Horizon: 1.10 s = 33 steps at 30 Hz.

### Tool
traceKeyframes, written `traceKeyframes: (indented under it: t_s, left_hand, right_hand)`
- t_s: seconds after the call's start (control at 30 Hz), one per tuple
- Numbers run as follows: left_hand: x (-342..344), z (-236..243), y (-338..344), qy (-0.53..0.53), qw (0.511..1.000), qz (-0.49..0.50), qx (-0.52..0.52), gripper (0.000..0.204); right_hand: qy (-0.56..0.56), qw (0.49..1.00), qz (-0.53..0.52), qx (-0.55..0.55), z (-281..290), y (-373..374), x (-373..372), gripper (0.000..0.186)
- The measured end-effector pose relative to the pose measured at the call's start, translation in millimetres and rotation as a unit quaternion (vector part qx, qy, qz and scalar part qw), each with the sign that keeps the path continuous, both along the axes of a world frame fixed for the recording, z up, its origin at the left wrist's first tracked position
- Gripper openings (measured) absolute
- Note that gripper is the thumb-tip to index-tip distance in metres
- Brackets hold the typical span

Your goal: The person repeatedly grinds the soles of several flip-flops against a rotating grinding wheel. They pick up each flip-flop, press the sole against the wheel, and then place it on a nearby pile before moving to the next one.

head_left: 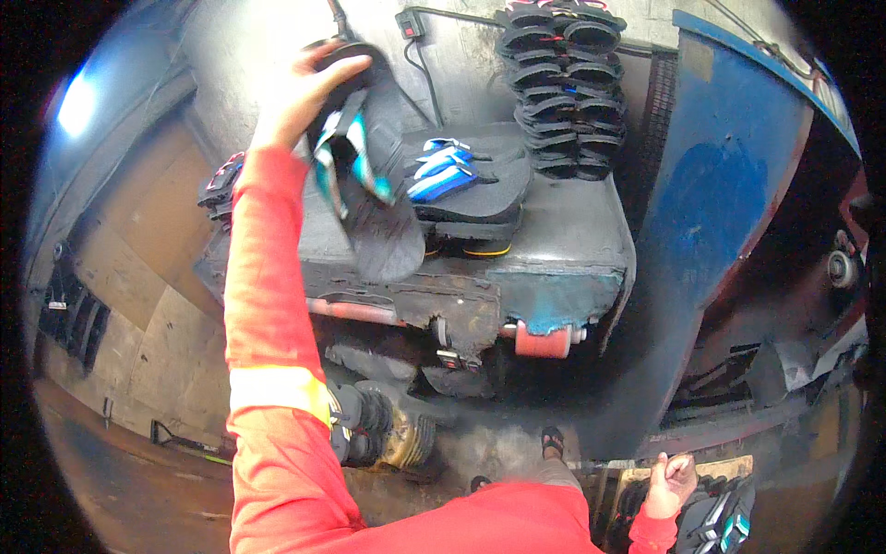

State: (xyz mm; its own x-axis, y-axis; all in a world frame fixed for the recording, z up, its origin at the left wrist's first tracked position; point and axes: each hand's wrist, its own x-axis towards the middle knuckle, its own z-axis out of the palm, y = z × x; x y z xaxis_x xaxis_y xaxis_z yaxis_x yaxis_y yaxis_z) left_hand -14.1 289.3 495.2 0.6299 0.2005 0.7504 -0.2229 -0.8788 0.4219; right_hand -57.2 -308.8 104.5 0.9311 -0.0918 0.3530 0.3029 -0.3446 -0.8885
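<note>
A: Where do we have the dark sandals with teal and white straps [386, 245]?

B: They are raised above the left part of the bench [568, 210], tilted. Our left hand [318, 83] grasps their upper end, with the thumb pressed over it. The blur does not let us count them.

A: And our right hand [671, 487]?

B: It is low, near the lower sandals [736, 519]. Its fingers are loosely curled; we cannot tell if they hold something.

A: How far are we, in our judgement?

B: Behind, the tall stack [565, 97] is piled up, and the blue-strapped sandals [480, 198] lie on the bench. Our raised ones are not yet put down. Whether the piled ones are finished or waiting, we cannot tell.
</note>
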Motion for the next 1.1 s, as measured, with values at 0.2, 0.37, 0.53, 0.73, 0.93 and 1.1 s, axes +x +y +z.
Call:
traceKeyframes:
  t_s: [0.2, 0.37, 0.53, 0.73, 0.93, 1.1]
  left_hand:
    - [71, -85, -1, 0.413, 0.874, 0.256, -0.033, 0.091]
    - [66, -138, 1, 0.304, 0.928, 0.207, 0.066, 0.089]
    - [57, -124, 14, 0.294, 0.940, 0.152, 0.081, 0.082]
    - [39, -144, 9, 0.283, 0.948, 0.128, 0.072, 0.079]
    - [32, -136, 4, 0.359, 0.927, 0.107, 0.030, 0.081]
    - [44, -153, 47, 0.306, 0.938, 0.151, 0.056, 0.074]
  right_hand:
    - [-0.072, 0.987, 0.052, -0.136, 9, -2, 3, 0.035]
    - [-0.111, 0.976, -0.027, -0.185, 21, -44, 18, 0.031]
    - [-0.093, 0.969, -0.135, -0.186, 11, -146, 32, 0.024]
    - [0.115, 0.811, -0.339, -0.463, -63, -276, 17, 0.054]
    - [0.378, 0.605, -0.384, -0.586, -129, -288, -18, 0.075]
    - [0.240, 0.795, -0.288, -0.477, -104, -305, -19, 0.067]
